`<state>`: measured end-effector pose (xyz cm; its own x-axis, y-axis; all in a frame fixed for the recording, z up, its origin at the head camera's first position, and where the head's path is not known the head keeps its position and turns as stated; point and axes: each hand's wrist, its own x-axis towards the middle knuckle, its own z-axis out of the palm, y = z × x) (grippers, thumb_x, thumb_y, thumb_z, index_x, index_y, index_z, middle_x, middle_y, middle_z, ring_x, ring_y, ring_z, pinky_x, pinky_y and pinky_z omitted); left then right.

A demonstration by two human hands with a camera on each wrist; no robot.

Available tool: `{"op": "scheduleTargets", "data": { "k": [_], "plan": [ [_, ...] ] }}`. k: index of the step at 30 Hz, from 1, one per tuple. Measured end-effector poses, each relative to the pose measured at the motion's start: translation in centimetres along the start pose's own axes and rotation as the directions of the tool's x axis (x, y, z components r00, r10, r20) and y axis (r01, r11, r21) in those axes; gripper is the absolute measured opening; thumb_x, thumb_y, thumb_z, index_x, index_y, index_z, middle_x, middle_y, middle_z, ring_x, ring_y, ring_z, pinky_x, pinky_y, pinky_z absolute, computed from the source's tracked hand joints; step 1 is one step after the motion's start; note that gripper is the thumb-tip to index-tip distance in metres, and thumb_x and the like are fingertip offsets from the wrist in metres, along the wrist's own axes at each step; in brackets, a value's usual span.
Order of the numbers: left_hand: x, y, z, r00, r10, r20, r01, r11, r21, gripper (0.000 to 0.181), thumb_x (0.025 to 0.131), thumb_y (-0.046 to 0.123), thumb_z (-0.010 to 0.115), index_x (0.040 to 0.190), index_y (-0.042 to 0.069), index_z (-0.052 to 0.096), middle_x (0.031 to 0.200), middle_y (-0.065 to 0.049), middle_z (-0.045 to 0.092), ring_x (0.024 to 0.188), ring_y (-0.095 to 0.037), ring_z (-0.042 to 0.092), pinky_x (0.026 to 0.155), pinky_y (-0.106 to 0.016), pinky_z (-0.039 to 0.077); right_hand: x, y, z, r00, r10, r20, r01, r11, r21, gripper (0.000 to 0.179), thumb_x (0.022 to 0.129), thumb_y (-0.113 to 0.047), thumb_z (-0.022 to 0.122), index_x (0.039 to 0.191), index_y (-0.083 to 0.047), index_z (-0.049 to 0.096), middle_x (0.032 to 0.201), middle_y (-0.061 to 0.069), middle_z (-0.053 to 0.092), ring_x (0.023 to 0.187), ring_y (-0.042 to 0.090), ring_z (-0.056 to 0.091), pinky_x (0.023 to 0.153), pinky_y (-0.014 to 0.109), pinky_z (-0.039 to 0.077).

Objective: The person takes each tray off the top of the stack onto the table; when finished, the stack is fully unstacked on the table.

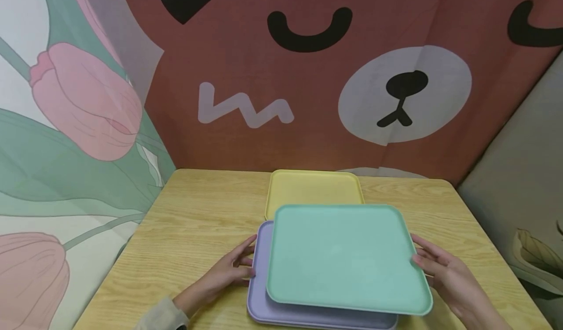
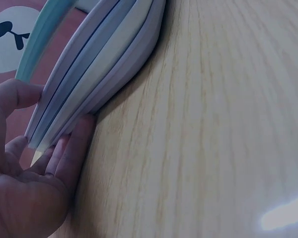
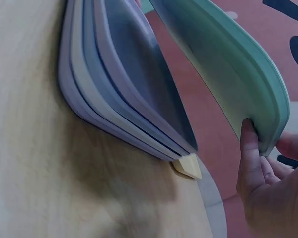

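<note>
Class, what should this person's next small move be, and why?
Perhaps the right hand should raise the mint-green tray slightly: its grip is on one edge, the tray tilts above the lavender tray, not yet clear of it, and the left hand touches the tray stack, so could steady it.

Left grip (image 1: 226, 272), thumb (image 2: 22, 95) and fingers (image 2: 77, 151) parted, right grip (image 1: 448, 274) in a pinch, thumb opposite fingers

Evenly lit in head view, dimmer in both wrist views. Glares white on table (image 2: 218, 129) in left wrist view; softly shadowed beside stacked trays (image 3: 109, 94) in right.
</note>
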<state>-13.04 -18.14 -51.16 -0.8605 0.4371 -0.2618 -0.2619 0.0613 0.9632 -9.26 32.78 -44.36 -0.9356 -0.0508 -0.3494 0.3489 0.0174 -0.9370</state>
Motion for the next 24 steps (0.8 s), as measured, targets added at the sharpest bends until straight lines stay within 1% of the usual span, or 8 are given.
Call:
{"op": "scheduleTargets", "data": {
  "k": [3, 6, 12, 15, 17, 20, 22, 24],
  "plan": [
    [-0.1, 0.1, 0.0, 1.0, -0.001, -0.003, 0.001, 1.0, -0.007, 0.093, 0.086, 0.004, 0.071, 0.163, 0.02, 0.023, 0.156, -0.02, 0.035, 0.114, -0.027, 0.052, 0.09, -0.048, 0.058, 0.2, -0.2, -0.9, 0.998, -0.058, 0.033, 0.057, 0.998, 0.033, 0.041, 0.105, -0.014, 0.055, 0.128, -0.047, 0.059, 0.109, -0.007, 0.066, 0.1, 0.012, 0.067, 0.083, 0.036, 0.058],
    [-0.2, 0.1, 0.0, 1.0, 0.006, -0.001, -0.006, 1.0, -0.014, 0.092, 0.086, 0.003, 0.072, 0.163, 0.019, 0.023, 0.155, -0.021, 0.035, 0.114, -0.027, 0.052, 0.09, -0.048, 0.058, 0.4, -0.4, -1.8, 0.993, -0.101, 0.061, 0.098, 0.994, 0.048, 0.042, 0.106, -0.011, 0.052, 0.129, -0.046, 0.059, 0.11, -0.007, 0.067, 0.099, 0.012, 0.068, 0.081, 0.035, 0.058],
    [-0.3, 0.1, 0.0, 1.0, 0.017, 0.011, -0.017, 0.999, -0.033, 0.09, 0.088, 0.002, 0.071, 0.163, 0.018, 0.023, 0.155, -0.023, 0.034, 0.114, -0.026, 0.052, 0.09, -0.049, 0.058, 1.0, -0.9, -3.4, 0.984, -0.159, 0.084, 0.154, 0.986, 0.065, 0.044, 0.106, -0.008, 0.05, 0.129, -0.044, 0.059, 0.11, -0.008, 0.068, 0.099, 0.01, 0.068, 0.08, 0.031, 0.058],
    [-0.3, 0.1, 0.0, 1.0, 0.021, 0.019, -0.021, 0.999, -0.039, 0.09, 0.088, 0.002, 0.07, 0.163, 0.018, 0.023, 0.155, -0.023, 0.033, 0.114, -0.026, 0.051, 0.09, -0.049, 0.058, 1.3, -1.0, -4.1, 0.974, -0.199, 0.111, 0.19, 0.978, 0.089, 0.047, 0.106, -0.005, 0.047, 0.129, -0.044, 0.06, 0.111, -0.009, 0.069, 0.099, 0.009, 0.068, 0.079, 0.03, 0.058],
    [-0.3, 0.1, 0.0, 0.999, 0.026, 0.022, -0.025, 0.999, -0.042, 0.09, 0.089, 0.002, 0.07, 0.163, 0.018, 0.022, 0.155, -0.023, 0.033, 0.114, -0.026, 0.051, 0.09, -0.049, 0.058, 1.5, -1.1, -4.7, 0.963, -0.235, 0.132, 0.22, 0.968, 0.119, 0.05, 0.106, -0.002, 0.044, 0.13, -0.042, 0.061, 0.111, -0.008, 0.069, 0.098, 0.01, 0.069, 0.078, 0.03, 0.059],
    [-0.3, 0.0, 0.0, 0.999, 0.028, 0.022, -0.027, 0.999, -0.042, 0.09, 0.088, 0.001, 0.07, 0.163, 0.018, 0.022, 0.155, -0.023, 0.032, 0.114, -0.025, 0.051, 0.09, -0.049, 0.058, 1.9, -1.4, -5.5, 0.952, -0.262, 0.16, 0.24, 0.959, 0.149, 0.052, 0.106, 0.0, 0.041, 0.131, -0.041, 0.062, 0.111, -0.006, 0.069, 0.097, 0.011, 0.069, 0.078, 0.03, 0.059],
    [-0.3, 0.0, -0.1, 0.999, 0.027, 0.019, -0.026, 0.999, -0.039, 0.09, 0.088, 0.001, 0.07, 0.163, 0.018, 0.022, 0.155, -0.023, 0.033, 0.114, -0.025, 0.051, 0.09, -0.048, 0.058, 2.0, -1.6, -6.1, 0.95, -0.263, 0.165, 0.238, 0.959, 0.156, 0.052, 0.107, 0.0, 0.041, 0.132, -0.04, 0.062, 0.11, -0.005, 0.068, 0.096, 0.012, 0.069, 0.078, 0.03, 0.059],
    [-0.3, -0.1, -0.1, 1.0, 0.024, 0.015, -0.024, 0.999, -0.036, 0.09, 0.088, 0.002, 0.07, 0.163, 0.018, 0.023, 0.155, -0.022, 0.033, 0.114, -0.025, 0.051, 0.09, -0.048, 0.058, 2.2, -1.9, -6.7, 0.954, -0.251, 0.166, 0.226, 0.962, 0.151, 0.051, 0.107, -0.001, 0.041, 0.131, -0.041, 0.061, 0.11, -0.005, 0.068, 0.096, 0.013, 0.069, 0.078, 0.03, 0.059]
  ]
}}
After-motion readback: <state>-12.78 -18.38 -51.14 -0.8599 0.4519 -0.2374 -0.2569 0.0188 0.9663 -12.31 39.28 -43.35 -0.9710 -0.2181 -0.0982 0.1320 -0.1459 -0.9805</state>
